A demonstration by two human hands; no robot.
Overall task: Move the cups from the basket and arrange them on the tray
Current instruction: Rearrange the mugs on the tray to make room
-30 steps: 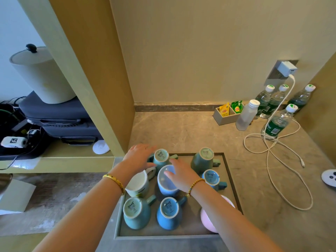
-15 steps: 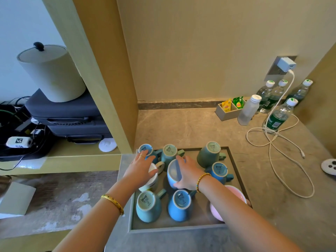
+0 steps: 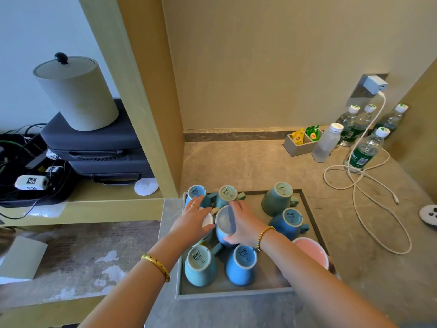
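Note:
A grey tray [image 3: 236, 294] on the counter holds several cups upside down, blue, teal and green. My right hand [image 3: 244, 223] grips a light blue cup [image 3: 225, 224] in the tray's middle, tilted with its mouth facing me. My left hand [image 3: 192, 221] rests over a white cup [image 3: 209, 221] just left of it. Two upside-down cups, a teal one [image 3: 201, 267] and a blue one [image 3: 241, 265], stand at the front. A pink cup [image 3: 312, 253] sits at the tray's right front, partly behind my forearm. No basket is in view.
Water bottles [image 3: 365, 150], a white bottle [image 3: 327, 143], a tea-bag box [image 3: 301, 144] and a looped white charger cable [image 3: 369, 197] occupy the counter's back right. A wooden partition [image 3: 151, 114] rises left of the tray. A lidded cylinder [image 3: 76, 93] on dark cases lies beyond it.
My left hand left a blue cup upside down at the tray's back left and drew back onto the white cup. My right hand keeps its hold on the tilted light blue cup.

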